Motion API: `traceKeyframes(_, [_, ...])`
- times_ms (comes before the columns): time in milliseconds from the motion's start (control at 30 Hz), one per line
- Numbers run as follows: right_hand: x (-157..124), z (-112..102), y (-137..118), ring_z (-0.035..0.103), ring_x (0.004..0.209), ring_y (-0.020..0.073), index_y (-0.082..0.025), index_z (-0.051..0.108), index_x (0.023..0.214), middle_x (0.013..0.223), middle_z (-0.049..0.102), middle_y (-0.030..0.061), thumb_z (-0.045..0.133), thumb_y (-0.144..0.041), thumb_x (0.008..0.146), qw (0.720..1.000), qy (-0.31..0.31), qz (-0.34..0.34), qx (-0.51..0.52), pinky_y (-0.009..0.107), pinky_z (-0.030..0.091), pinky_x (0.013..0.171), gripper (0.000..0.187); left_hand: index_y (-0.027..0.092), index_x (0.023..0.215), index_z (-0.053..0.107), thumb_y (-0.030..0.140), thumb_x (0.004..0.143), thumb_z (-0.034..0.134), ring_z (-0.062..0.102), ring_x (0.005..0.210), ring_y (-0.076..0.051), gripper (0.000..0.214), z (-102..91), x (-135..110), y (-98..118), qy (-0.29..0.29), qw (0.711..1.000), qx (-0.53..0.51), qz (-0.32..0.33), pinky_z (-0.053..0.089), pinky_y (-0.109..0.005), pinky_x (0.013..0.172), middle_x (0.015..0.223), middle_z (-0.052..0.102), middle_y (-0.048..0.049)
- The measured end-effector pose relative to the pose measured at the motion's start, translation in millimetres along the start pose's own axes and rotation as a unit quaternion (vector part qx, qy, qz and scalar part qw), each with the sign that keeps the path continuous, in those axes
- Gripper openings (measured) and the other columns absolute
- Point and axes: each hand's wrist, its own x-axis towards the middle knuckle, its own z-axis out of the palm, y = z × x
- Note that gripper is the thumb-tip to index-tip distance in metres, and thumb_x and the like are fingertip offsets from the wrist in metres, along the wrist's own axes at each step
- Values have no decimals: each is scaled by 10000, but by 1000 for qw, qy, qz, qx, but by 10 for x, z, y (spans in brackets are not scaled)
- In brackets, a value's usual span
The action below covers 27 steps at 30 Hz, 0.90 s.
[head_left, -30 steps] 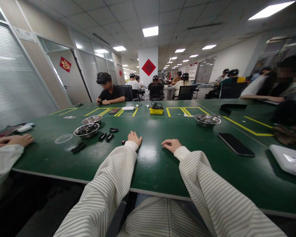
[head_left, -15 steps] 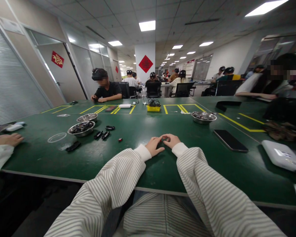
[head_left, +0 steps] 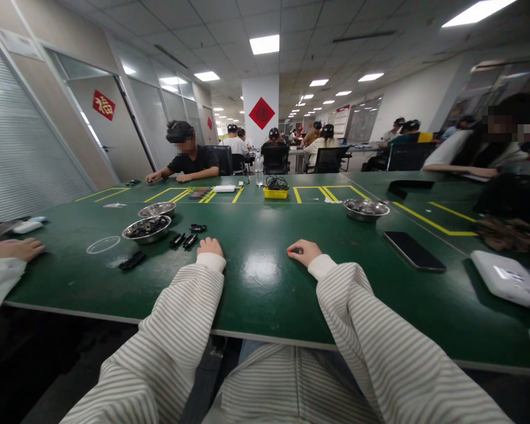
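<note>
Hands both rest on the green table (head_left: 256,294). Left hand (head_left: 210,246) is curled knuckles-up, so I can't tell if it's got anything. 2 black clips (head_left: 188,240) lie just beside it at 10 o'clock. Right hand (head_left: 304,251) is narrow, with a red speck at the fingertips, maybe held. I'd pinch 1 clip by its end rather than rake both.

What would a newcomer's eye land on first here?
The two striped-sleeved arms dominate: the left hand and right hand rest on the glossy green table. Just left of the left hand lie small black parts beside a steel bowl of more; a dark phone lies to the right.
</note>
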Motion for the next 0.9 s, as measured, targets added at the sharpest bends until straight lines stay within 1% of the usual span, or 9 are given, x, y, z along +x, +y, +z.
traceKeyframes(33, [-5,-5,-9,487,535,86,-193,637,727,682,600,13,559,-293,609,1000,0,0,6,203,389,535,173,28,840,503,90,718,342,391,902,-290,211,11,17,8,-9,1000,-6,18,366,-407,667,910,452,-189])
traceKeyframes(100, [-13,-17,-34,509,543,89,-186,634,723,666,610,10,557,-275,610,1000,2,3,31,202,405,549,163,83,843,515,123,711,406,416,881,-226,177,33,28,112,-26,997,-22,70,366,-351,722,904,474,-130])
traceKeyframes(200, [-18,-31,-76,549,571,92,-180,629,725,648,625,5,549,-246,614,996,5,9,85,197,431,579,153,168,915,495,175,712,446,436,855,-137,209,58,-36,446,-29,979,-83,185,355,-248,778,904,494,-41])
traceKeyframes(300, [-20,-39,-108,573,591,98,-167,627,741,656,637,13,544,-223,613,992,4,14,122,195,450,595,163,157,943,481,146,699,449,446,825,-129,247,67,-168,847,-11,923,-207,323,368,-248,771,869,518,-33])
traceKeyframes(367, [-23,-44,-122,581,599,104,-156,629,751,670,642,23,544,-211,609,991,6,19,130,193,458,591,174,154,937,486,125,684,456,452,807,-132,257,67,-249,1060,-7,892,-256,371,375,-262,767,849,532,-30])
traceKeyframes(433, [-28,-52,-131,586,599,111,-149,633,755,683,647,31,546,-205,605,992,15,28,124,194,464,585,182,153,931,489,113,671,464,459,789,-130,264,68,-300,1192,-5,879,-281,385,382,-270,761,837,544,-27])
traceKeyframes(500, [-31,-61,-134,588,597,118,-150,640,757,694,650,36,547,-209,605,993,29,34,109,199,467,583,187,153,933,488,105,658,476,471,775,-125,279,73,-319,1246,-6,877,-299,375,392,-269,752,830,553,-23])
traceKeyframes(700, [-29,-62,-119,592,611,132,-189,649,763,728,652,26,547,-235,613,994,38,17,98,218,472,597,187,163,954,469,120,658,495,518,676,-79,301,96,-314,1206,-21,872,-366,323,430,-222,694,809,569,-1])
traceKeyframes(900, [-30,-35,-115,594,607,127,-161,634,757,701,650,33,549,-230,606,980,40,33,191,226,485,607,187,164,910,496,147,652,519,528,660,-73,260,74,-325,1199,-15,862,-382,332,446,-216,667,793,566,0])
